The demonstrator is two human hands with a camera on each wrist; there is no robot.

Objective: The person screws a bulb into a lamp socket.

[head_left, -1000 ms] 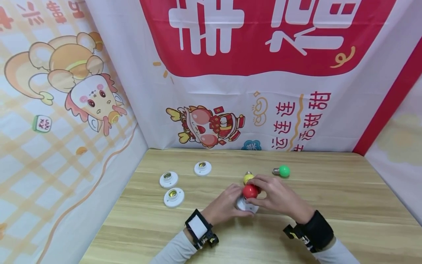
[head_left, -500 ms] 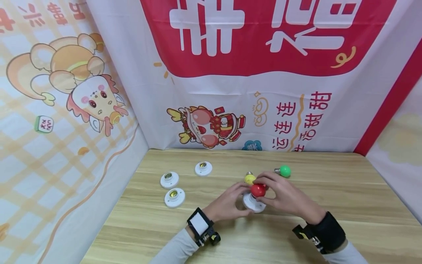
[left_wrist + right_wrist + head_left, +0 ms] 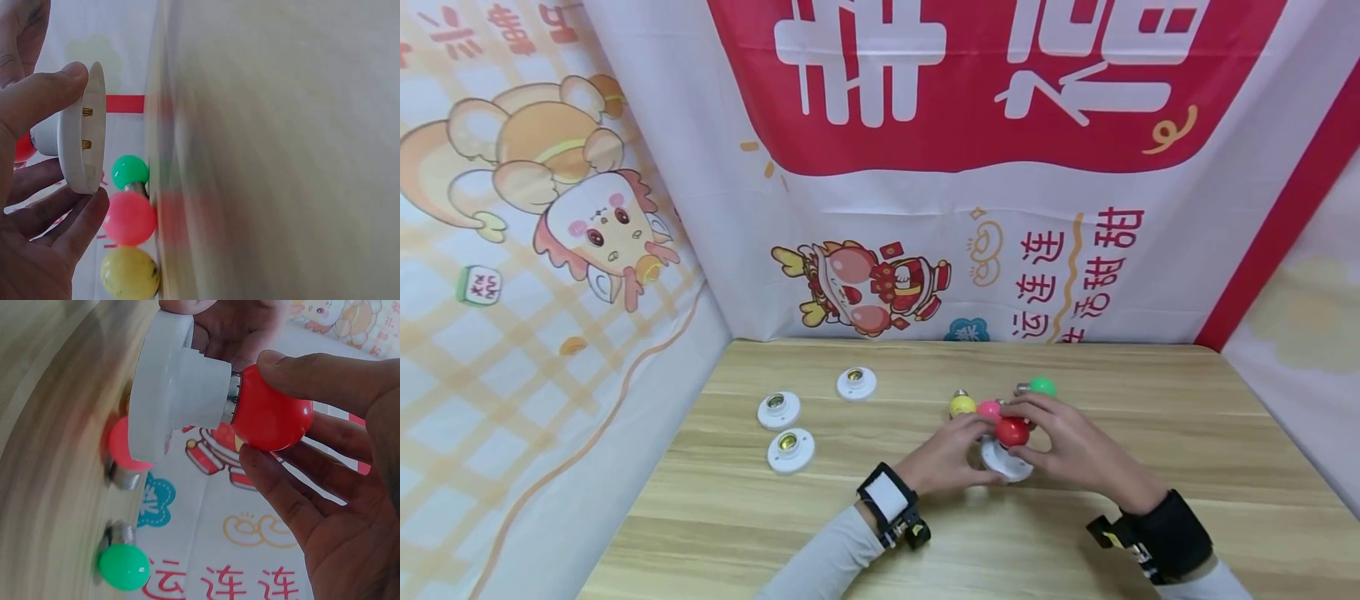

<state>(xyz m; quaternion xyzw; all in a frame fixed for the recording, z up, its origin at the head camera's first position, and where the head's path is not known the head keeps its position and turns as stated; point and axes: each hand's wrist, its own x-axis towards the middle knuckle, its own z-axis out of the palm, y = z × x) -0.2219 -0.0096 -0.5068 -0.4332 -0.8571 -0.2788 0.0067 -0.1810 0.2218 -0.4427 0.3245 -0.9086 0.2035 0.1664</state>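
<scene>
A white socket was held above the counter by the left hand, its rim pinched between thumb and fingers. The red bulb was gripped by the curled fingers of the right hand; its metal base was lined up at the socket's mouth, a narrow band left uncovered. Beyond the hands, a pink bulb was seen just beside a yellow bulb, near a green bulb. Three other sockets were spread well to the left.
</scene>
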